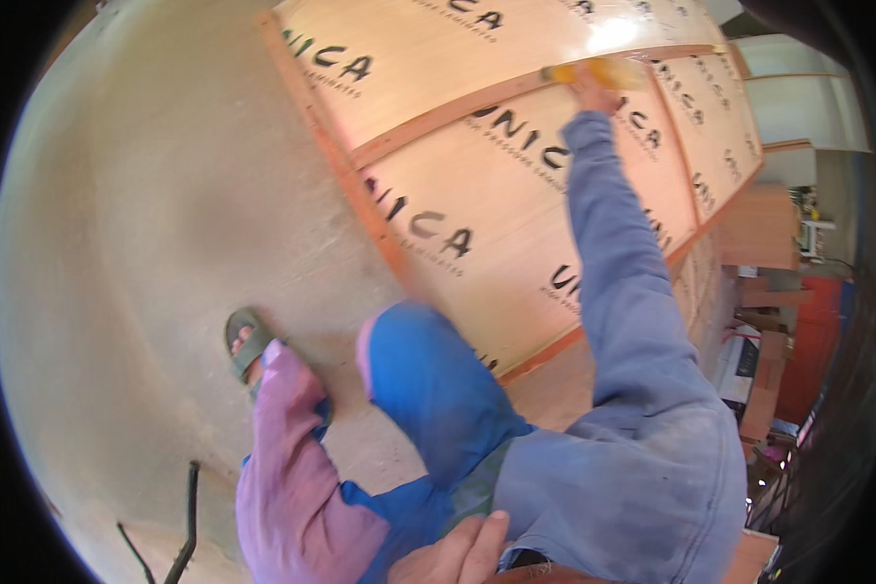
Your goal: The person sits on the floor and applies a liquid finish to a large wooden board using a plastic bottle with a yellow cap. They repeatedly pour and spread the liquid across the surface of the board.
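Right hand (592, 92) stretched far forward at the end of a blue sleeve, fingers closed around a yellow tool (594, 71); tool blurred, its kind not readable. Tool lies against the wooden strip (438, 117) that crosses a large laminate-faced panel (477, 195), near the panel's upper right part. Panel is pale orange-pink with dark printed lettering, framed by reddish wood edging, lying flat and slanting across the upper middle of the view; more strips divide it into sections.

Left hand (457, 555) low at the bottom edge, resting on the person's own thigh, fingers loosely curled, gripping nothing that shows.

Person's knee in blue trousers (428, 380) bent toward the panel's lower edge. 1 foot in a green sandal (248, 341) planted on the pale concrete floor (146, 243) left of the panel. Dark thin twig-like piece (187, 526) on the floor at lower left. Stacked boards and clutter (769, 292) at far right, too small to sort
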`<state>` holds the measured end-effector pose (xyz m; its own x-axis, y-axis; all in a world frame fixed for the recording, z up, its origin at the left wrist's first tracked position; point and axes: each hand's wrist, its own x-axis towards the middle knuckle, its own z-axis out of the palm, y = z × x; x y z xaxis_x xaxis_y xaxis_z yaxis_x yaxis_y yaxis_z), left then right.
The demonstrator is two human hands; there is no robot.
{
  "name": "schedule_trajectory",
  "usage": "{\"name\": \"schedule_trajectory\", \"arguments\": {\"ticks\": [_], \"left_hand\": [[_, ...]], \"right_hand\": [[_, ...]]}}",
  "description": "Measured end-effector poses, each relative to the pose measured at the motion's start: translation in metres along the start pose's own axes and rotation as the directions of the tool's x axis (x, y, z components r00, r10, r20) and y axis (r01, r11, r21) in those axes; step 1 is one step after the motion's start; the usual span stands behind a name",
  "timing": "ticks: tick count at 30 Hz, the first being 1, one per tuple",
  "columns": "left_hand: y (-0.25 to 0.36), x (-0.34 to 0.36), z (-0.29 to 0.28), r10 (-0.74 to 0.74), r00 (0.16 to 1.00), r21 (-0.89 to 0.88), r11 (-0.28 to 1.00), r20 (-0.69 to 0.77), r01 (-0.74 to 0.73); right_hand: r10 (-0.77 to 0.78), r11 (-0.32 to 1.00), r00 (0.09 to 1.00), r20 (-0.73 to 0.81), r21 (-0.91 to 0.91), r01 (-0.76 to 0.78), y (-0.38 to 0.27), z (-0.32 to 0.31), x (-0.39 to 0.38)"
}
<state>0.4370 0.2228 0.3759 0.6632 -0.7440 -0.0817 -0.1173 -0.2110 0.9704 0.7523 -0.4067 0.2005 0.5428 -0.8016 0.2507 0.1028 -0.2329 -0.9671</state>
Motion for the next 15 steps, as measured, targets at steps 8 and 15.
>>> {"name": "schedule_trajectory", "arguments": {"ticks": [8, 15], "left_hand": [[0.003, 0.023, -0.067, -0.126, 0.971, -0.143, 0.977, 0.203, 0.157], [0.011, 0.053, -0.11, -0.372, 0.812, -0.386, 0.739, 0.449, 0.552]], "right_hand": [[0.388, 0.514, 0.876, 0.285, 0.723, -0.462, -0.048, 0.079, -0.045], [0.385, 0.677, 0.643, 0.662, 0.271, -0.684, -0.082, 0.199, -0.108]]}}
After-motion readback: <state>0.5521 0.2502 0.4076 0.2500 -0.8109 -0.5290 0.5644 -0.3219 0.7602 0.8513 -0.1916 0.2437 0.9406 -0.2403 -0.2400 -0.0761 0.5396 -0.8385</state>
